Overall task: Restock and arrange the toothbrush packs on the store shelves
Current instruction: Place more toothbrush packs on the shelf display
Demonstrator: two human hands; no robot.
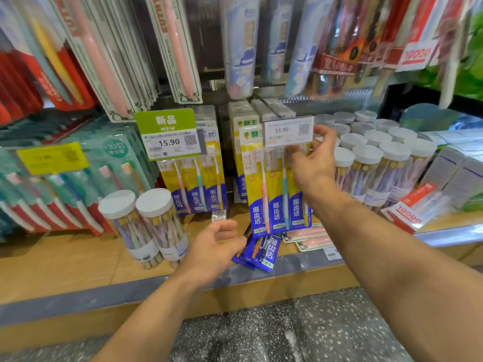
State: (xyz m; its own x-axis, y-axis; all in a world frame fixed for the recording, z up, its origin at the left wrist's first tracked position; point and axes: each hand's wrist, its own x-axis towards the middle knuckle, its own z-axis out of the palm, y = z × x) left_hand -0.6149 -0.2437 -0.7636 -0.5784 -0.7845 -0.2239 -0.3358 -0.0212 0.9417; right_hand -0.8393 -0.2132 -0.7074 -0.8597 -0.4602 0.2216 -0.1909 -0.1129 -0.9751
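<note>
Yellow-and-blue toothbrush pack point(277, 184) hangs on its peg under the price tag point(288, 131), right hand point(312, 158) pinching its top edge to seat it, left hand point(214, 246) open and empty above loose blue packs point(261, 250) on the shelf point(78, 267); likely next: grab those.

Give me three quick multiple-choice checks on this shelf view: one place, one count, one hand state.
1. Where do the blue toothbrush packs lie?
A. flat on the wooden shelf, near its front edge
B. on a hook
C. on the floor

2. How many white-lidded jars stand left of the left hand?
A. one
B. two
C. four

3. The right hand is:
A. resting on the shelf
B. hanging empty
C. at the hanging yellow toothbrush pack

Answers: 1 A, they overhang the edge; 2 B, two lids side by side; 3 C, fingers reach behind the price tag.
</note>
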